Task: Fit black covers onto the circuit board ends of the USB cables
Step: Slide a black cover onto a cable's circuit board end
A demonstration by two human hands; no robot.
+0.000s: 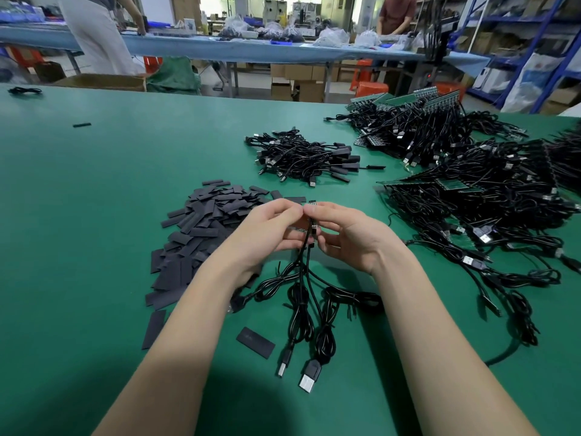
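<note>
while both hands (309, 229) pinch cables (306, 278).

No legible text, perhaps through blur.

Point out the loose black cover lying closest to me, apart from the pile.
The single flat black cover between the forearms, left of the dangling USB plugs; the others are heaped in the pile.

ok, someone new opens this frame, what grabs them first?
Both hands, left hand and right hand, meeting mid-frame, pinching the board ends of a few USB cables. Then the heap of black covers left of them, and the big tangle of uncovered cables sprawling on the right.
</note>
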